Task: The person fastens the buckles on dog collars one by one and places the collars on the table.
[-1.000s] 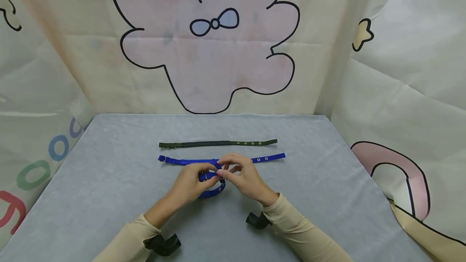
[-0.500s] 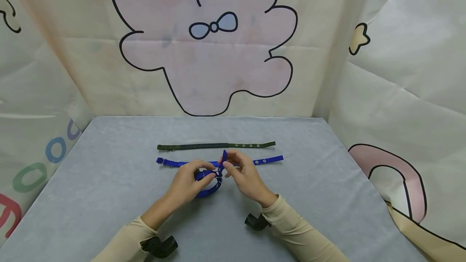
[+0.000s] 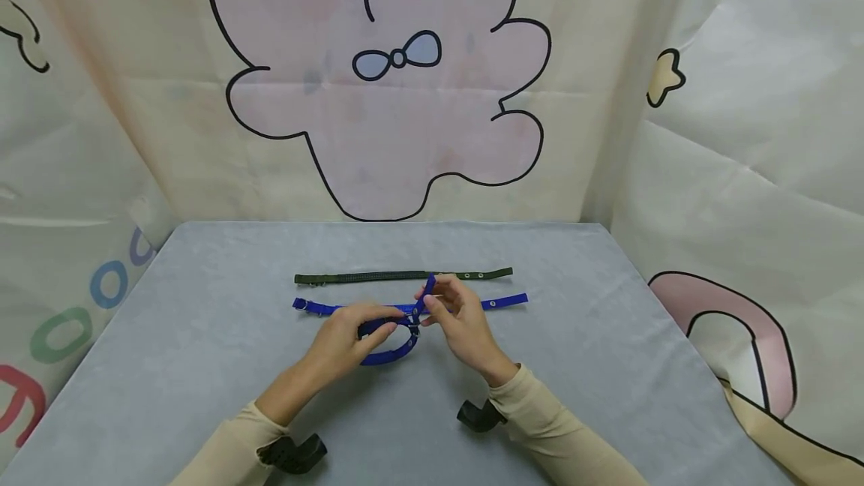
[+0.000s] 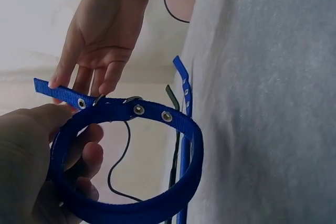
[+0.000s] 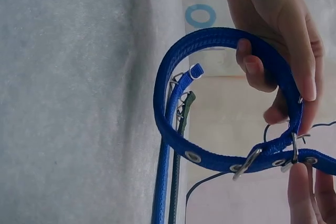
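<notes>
A blue buckle collar [image 3: 394,356] is bent into a loop above the table, with metal eyelets along its strap. In the left wrist view the whole collar [image 4: 197,161] shows as a ring. My left hand [image 3: 343,337] grips the loop on its left side, thumb against the band. The free end of the strap runs through the metal buckle [image 5: 295,148] and sticks out past it. My right hand [image 3: 466,325] pinches that strap end [image 3: 429,287], which tilts up and right. A metal D-ring [image 5: 247,164] hangs beside the buckle.
Behind the hands a second blue collar [image 3: 505,301] lies flat, partly hidden by them. Farther back a dark green collar [image 3: 385,276] lies straight on the grey table cloth [image 3: 223,336]. A printed cloth backdrop [image 3: 405,133] stands at the table's far edge.
The strap end has come up into view between the right fingers and now leans farther right. The right hand has shifted slightly right. The left hand keeps holding the loop.
</notes>
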Demonstrator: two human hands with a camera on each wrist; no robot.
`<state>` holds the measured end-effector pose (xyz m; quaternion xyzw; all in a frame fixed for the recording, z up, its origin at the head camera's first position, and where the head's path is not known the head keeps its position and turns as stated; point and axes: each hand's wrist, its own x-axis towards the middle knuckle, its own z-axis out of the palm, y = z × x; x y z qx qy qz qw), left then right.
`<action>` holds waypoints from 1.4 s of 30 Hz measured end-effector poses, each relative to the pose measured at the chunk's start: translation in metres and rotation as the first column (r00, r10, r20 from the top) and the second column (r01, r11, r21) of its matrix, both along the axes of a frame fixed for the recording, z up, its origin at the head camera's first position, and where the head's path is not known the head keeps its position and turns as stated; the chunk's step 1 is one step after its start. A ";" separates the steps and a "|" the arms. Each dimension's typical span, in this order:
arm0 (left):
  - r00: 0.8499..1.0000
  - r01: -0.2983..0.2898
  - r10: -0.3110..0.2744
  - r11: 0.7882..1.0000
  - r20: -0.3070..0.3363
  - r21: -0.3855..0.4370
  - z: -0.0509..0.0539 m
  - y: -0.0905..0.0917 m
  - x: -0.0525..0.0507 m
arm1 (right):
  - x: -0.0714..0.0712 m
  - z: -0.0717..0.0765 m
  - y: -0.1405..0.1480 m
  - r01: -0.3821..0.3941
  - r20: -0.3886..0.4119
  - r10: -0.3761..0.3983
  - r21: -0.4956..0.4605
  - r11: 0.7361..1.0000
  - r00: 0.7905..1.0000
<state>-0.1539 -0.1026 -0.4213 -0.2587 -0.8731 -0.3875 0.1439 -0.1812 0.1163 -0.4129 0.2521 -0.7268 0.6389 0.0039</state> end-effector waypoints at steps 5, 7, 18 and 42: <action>0.992 0.068 -0.069 0.998 0.108 0.014 -0.001 0.001 0.000 | 0.002 -0.001 0.002 -0.008 -0.003 0.008 -0.011 1.000 1.000; 0.988 0.085 -0.091 0.995 0.126 0.052 -0.001 0.001 0.000 | 0.002 -0.001 0.002 -0.015 -0.008 0.015 -0.008 1.000 1.000; 0.992 0.069 -0.077 0.994 0.104 0.079 -0.004 0.002 0.004 | 0.003 0.001 -0.001 -0.070 -0.021 0.070 0.008 0.998 0.997; 0.993 0.099 -0.104 0.992 0.059 0.079 -0.004 0.004 0.001 | 0.002 0.000 0.002 0.041 -0.286 0.073 0.373 0.927 0.956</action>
